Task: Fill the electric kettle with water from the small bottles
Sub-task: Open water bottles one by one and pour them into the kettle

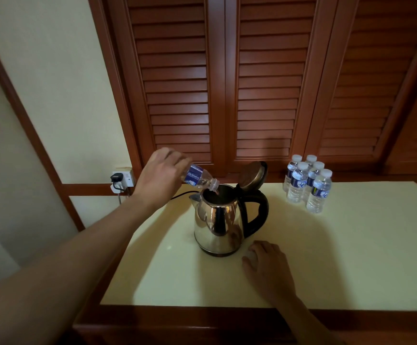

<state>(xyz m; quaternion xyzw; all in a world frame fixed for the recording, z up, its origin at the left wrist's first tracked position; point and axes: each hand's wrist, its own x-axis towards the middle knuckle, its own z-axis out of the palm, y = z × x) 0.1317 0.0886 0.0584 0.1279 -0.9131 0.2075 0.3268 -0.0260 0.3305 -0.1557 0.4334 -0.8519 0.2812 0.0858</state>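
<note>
A steel electric kettle [217, 225] with a black handle stands mid-table, its lid [252, 175] flipped up. My left hand [160, 178] grips a small water bottle [198, 179] with a blue label. The bottle is tilted down to the right, its open mouth over the kettle's rim. My right hand [267, 267] rests on the table just right of the kettle's base. A small pale bottle cap [249, 256] is pinched at its fingertips. Several capped small bottles [307, 185] stand grouped at the back right.
The cream tabletop [352, 257] has a wooden front edge. A black cord runs from behind the kettle to a wall socket with a plug [120, 180] at the left. Louvred wooden doors [227, 83] rise behind the table.
</note>
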